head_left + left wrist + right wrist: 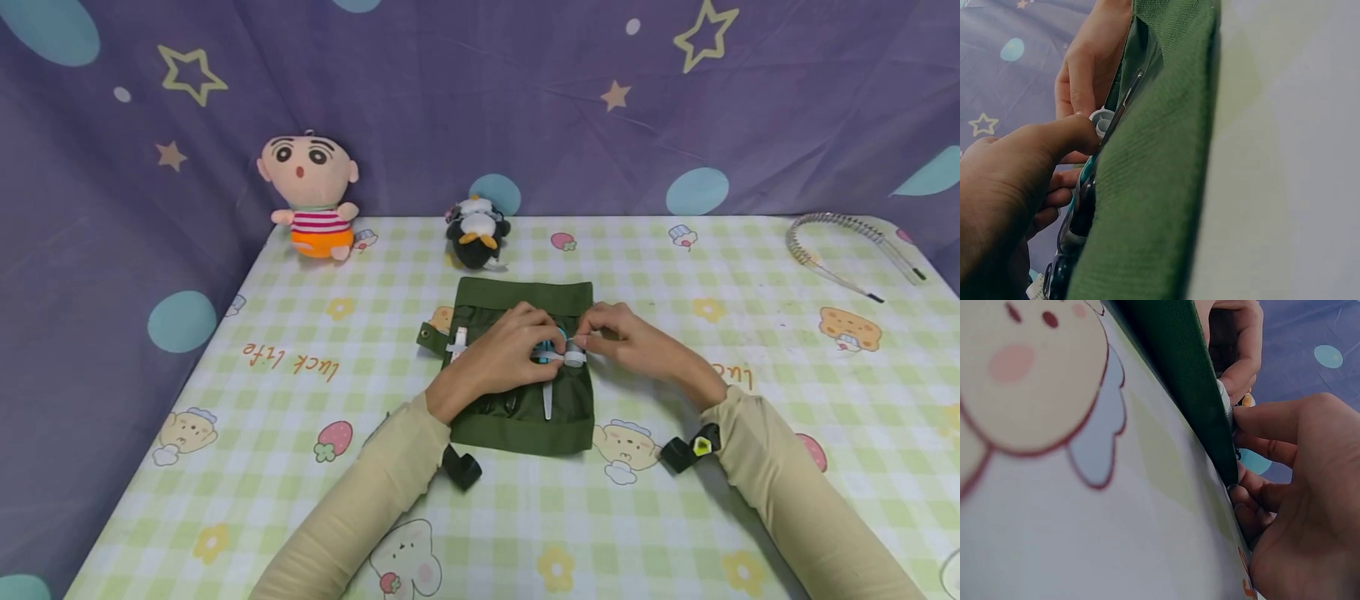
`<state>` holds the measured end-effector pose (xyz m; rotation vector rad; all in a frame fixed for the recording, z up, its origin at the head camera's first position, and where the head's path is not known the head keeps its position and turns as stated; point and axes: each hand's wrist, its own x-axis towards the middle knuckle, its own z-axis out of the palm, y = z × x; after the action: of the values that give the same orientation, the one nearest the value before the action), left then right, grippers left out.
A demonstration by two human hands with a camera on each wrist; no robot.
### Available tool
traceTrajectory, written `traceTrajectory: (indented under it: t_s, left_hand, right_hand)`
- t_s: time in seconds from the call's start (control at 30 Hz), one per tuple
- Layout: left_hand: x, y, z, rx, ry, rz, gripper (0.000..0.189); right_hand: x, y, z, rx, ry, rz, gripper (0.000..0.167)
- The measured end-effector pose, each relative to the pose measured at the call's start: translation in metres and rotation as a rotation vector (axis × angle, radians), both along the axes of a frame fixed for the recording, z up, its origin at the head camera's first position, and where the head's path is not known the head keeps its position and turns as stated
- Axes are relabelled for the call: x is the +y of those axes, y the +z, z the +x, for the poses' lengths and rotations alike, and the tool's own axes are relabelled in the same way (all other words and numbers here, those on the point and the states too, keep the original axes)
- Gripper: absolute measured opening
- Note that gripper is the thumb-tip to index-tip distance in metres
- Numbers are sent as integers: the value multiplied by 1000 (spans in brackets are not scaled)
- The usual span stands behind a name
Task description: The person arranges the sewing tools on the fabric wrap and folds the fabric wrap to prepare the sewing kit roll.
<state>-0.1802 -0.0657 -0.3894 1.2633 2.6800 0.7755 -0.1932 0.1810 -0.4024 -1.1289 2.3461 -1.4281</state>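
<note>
A dark green fabric sewing pouch (517, 435) lies unrolled on the table. My left hand (517, 346) reaches across it, its thumb and fingers pinching a white strap (551, 357) over blue-handled scissors (547, 402). Beside those fingertips sits a white thread spool (574, 358), whose hollow end shows in the left wrist view. At the pouch's right edge, my right hand (630, 343) pinches a thin white thread by the top of the spool; its fingertips partly hide it. A white tube (460, 337) stands in the pouch's left part, and dark tools are partly covered by my left hand.
A plush doll (311, 200) sits at the back left, and a black penguin toy (477, 233) lies behind the pouch. A metal headband (836, 221) is at the far right. The pouch's snap tab (432, 338) sticks out left on the checked tablecloth (300, 517).
</note>
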Motion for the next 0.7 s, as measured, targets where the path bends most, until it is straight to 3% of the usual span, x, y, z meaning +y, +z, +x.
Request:
traceTrajectory:
  t_s: [0.17,0.43,0.7]
  left_hand:
    - [0,1,0,-4,1,-3,11]
    - [-1,1,0,-11,4,2,11]
    - [-1,0,0,-15,0,13,10]
  right_hand:
    - [1,0,1,10,8,2,22]
    - [1,-2,2,-14,-56,31,18]
    - [2,-5,3,-2,-37,-21,18]
